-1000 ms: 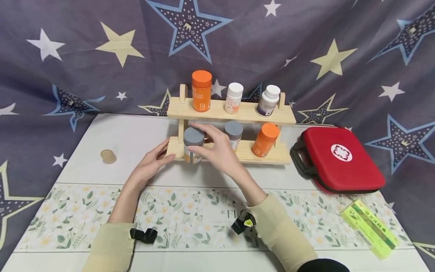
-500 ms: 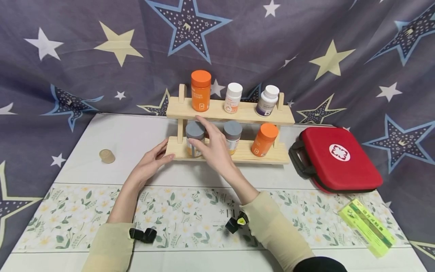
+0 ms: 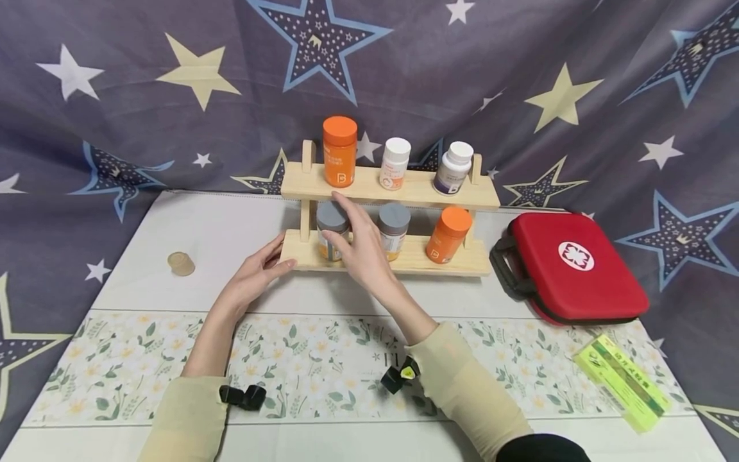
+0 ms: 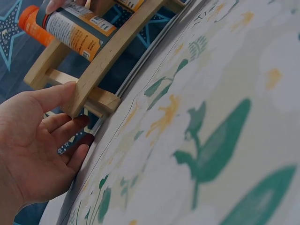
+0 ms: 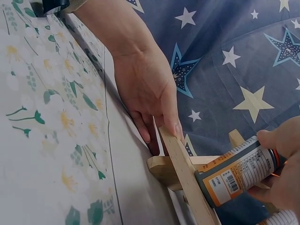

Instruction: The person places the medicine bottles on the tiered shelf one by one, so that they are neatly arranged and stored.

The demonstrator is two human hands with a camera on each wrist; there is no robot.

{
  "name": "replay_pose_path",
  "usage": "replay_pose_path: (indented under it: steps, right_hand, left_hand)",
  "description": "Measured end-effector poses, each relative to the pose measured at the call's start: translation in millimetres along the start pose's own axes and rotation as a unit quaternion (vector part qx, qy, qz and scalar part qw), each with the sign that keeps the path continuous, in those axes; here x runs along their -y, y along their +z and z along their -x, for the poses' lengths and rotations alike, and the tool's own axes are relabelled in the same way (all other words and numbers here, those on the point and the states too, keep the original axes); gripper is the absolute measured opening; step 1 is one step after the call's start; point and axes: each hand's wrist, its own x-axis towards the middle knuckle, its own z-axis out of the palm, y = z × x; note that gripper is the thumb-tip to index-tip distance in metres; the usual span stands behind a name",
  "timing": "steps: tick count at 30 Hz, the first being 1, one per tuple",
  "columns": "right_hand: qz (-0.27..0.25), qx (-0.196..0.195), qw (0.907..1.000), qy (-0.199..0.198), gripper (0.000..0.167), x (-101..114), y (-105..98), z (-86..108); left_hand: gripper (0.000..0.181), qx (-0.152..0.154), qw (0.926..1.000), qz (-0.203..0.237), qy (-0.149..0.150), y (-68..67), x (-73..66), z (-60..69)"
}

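My left hand (image 3: 249,280) holds the left end of the two-tier wooden shelf (image 3: 303,258). In the left wrist view its thumb lies on the lower board (image 4: 86,89), with the fingers curled below. My right hand (image 3: 365,255) has thumb and fingers around a grey-lidded supplement bottle (image 3: 329,241). That bottle stands at the left of the lower tier. Its orange and white label with a barcode shows in the right wrist view, where the right thumb (image 5: 267,139) presses its side. Beside it stand another grey-lidded bottle (image 3: 394,224) and an orange bottle (image 3: 446,239).
On the upper tier stand a tall orange bottle (image 3: 340,154), a white bottle (image 3: 395,165) and a white-and-purple bottle (image 3: 453,170). A red first-aid case (image 3: 600,282) and a green-yellow box (image 3: 623,382) lie at right. A small tan cork-like piece (image 3: 181,264) sits at left.
The grey-lidded bottle in my right hand has moved back from the shelf's front edge, slightly rightward, and now stands on the lower board. My left hand stays at the shelf's end.
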Motion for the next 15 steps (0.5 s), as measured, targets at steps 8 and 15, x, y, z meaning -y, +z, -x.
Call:
replay_pose_path:
  steps: [8, 15]
  right_hand:
    - [0.001, 0.005, 1.0000, -0.006, 0.065, 0.8, 1.3, -0.9]
    - [-0.009, 0.005, 0.9999, 0.003, 0.069, -0.3, 2.3, 2.8]
  left_hand:
    - [0.088, -0.004, 1.0000, -0.004, 0.002, -2.2, 0.3, 0.4]
    - [0.087, -0.002, 1.0000, -0.001, 0.005, -1.1, 1.9, 1.7]
